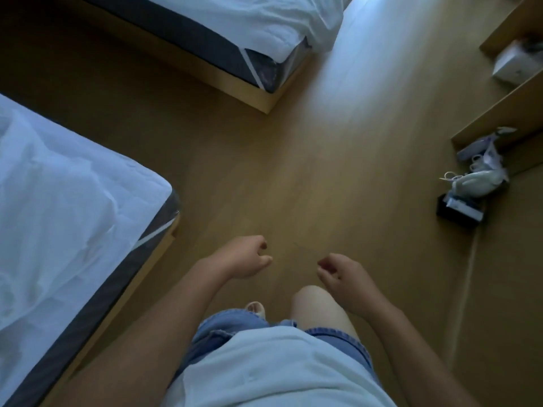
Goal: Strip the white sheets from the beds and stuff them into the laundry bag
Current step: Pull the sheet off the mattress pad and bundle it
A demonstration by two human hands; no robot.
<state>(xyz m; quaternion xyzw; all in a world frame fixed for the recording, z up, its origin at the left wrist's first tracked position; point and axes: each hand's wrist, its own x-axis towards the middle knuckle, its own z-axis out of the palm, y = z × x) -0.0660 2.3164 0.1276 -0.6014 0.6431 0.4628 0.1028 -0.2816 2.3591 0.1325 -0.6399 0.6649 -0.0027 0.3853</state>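
Your left hand (249, 257) and right hand (343, 277) hang loose, fingers half curled, holding nothing, right of near bed (111, 295). On it, white sheet (58, 215) lies crumpled. Soft, light, floppy: grab big bunch at bed's corner. No laundry bag in sight

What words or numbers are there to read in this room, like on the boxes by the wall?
No text can be read in this view.
The white box on the wooden shelf: print too blurred to read.
The black box with a pale label on the floor: label too small and blurred to read.
The white sheet on the near bed and the white sheet on the far bed: no writing shows.
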